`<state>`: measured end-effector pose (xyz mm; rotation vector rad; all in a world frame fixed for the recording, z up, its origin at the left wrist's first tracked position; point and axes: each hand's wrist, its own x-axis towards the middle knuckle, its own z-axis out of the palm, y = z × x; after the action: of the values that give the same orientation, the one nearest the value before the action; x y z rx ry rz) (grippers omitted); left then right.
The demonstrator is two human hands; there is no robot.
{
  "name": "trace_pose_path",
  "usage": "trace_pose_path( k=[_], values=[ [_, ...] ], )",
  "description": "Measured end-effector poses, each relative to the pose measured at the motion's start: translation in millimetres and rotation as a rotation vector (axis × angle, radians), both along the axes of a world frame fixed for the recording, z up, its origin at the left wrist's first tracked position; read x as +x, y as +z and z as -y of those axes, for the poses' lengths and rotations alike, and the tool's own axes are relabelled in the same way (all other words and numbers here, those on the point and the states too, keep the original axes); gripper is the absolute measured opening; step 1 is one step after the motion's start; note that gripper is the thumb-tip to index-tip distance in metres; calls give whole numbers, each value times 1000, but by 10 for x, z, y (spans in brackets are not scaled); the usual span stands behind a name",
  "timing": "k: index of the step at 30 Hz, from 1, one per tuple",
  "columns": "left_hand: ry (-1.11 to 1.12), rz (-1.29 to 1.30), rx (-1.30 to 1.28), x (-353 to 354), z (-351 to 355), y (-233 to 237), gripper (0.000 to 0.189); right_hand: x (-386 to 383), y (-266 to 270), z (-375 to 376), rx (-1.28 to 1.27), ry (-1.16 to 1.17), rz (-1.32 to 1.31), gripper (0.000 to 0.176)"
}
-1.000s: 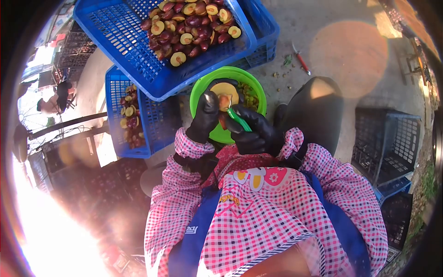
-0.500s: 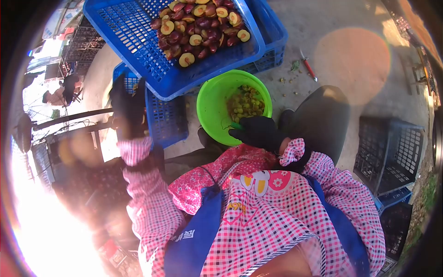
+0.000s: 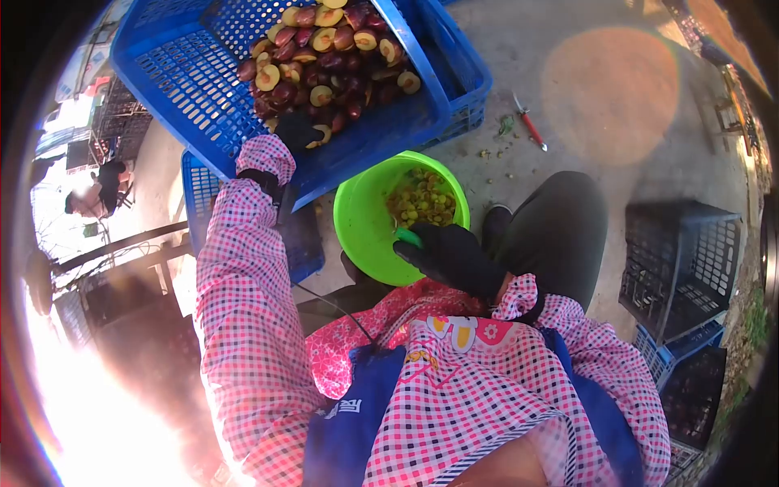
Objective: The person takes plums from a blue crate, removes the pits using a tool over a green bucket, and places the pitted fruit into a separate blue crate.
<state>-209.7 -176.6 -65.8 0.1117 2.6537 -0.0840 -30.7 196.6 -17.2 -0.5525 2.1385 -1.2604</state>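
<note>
My left hand (image 3: 298, 130), in a black glove, reaches into the upper blue crate (image 3: 182, 81). It touches the near edge of a heap of halved plums (image 3: 333, 69), dark red outside and yellow at the cut. Its fingers are mostly hidden against the dark fruit. Over the rim of a bright green bucket (image 3: 353, 211), my black-gloved right hand (image 3: 450, 252) is closed on a green-handled tool (image 3: 409, 237); its working end is too small to make out. Yellowish-brown pits and scraps (image 3: 423, 199) lie in the bucket.
Another blue crate (image 3: 466, 89) supports the upper one. A red-handled knife (image 3: 531, 123) lies on the concrete beside scattered scraps. Black crates (image 3: 682, 268) stand at the right, above a blue crate (image 3: 682, 349). A person (image 3: 97, 191) sits in the far left background.
My left hand has moved from beside the crate, up and right, to the plums inside it. My right hand stays by the bucket with the green-handled tool. The view has shifted slightly.
</note>
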Motion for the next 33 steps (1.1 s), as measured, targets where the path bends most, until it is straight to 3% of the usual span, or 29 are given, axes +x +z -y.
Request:
trace_pose_path(
  k=[1, 2, 4, 8, 9, 10, 11, 13, 14, 16, 17, 18, 20, 21, 23, 24, 26, 30, 32, 33],
  values=[
    [-38, -187, 217, 59, 49, -43, 58, 5, 2, 23, -42, -105, 13, 42],
    [-34, -187, 213, 125, -50, 92, 58, 17, 3, 31, -82, -211, 29, 41],
    [638, -89, 944, 358, -573, 648, 51, -29, 75, 3, -154, -278, 66, 41],
    [616, -149, 1232, 1069, -1319, 1209, 45, -81, 260, -22, -434, -404, 188, 36],
    [771, -118, 1461, 1285, -1448, 1226, 42, -72, 266, -28, -438, -398, 188, 36],
    [925, -82, 1689, 1458, -1562, 1229, 38, -65, 264, -37, -450, -356, 11, 34],
    [929, -87, 1689, 1605, -1672, 1220, 38, -48, 256, -46, -459, -313, -165, 32],
    [1161, 67, 2018, 1828, -1845, 1174, 26, 5, 253, -22, -480, -276, -186, 31],
    [1165, 61, 2020, 1884, -1879, 1089, 26, 37, 253, -9, -501, -245, -210, 30],
    [754, -245, 1664, 1957, -1915, 916, 36, 91, 247, -7, -465, -228, -184, 31],
    [441, -449, 1289, 1982, -1935, 916, 37, 106, 237, -3, -431, -217, -160, 31],
    [440, -451, 1289, 1988, -1942, 907, 37, 115, 223, 1, -432, -217, -161, 31],
    [806, -247, 1709, 1983, -1936, 863, 42, 122, 190, 12, -415, -186, -164, 34],
    [806, -247, 1709, 2002, -1923, 825, 42, 127, 180, 22, -415, -186, -164, 34],
    [474, -464, 1322, 2026, -1913, 786, 47, 133, 165, 53, -337, -177, -213, 38],
    [475, -463, 1322, 2035, -1917, 793, 47, 139, 151, 66, -336, -177, -212, 38],
    [314, -639, 1085, 2062, -1947, 812, 52, 156, 118, 88, -288, -175, -173, 42],
    [262, -775, 991, 2063, -2028, 820, 57, 134, 122, 106, -281, -152, -102, 45],
    [364, -719, 1171, 2018, -2053, 833, 39, 72, 110, 75, -397, -62, -122, 49],
    [363, -713, 1172, 1986, -2060, 869, 39, 51, 128, 58, -396, -67, -119, 49]
  ],
)
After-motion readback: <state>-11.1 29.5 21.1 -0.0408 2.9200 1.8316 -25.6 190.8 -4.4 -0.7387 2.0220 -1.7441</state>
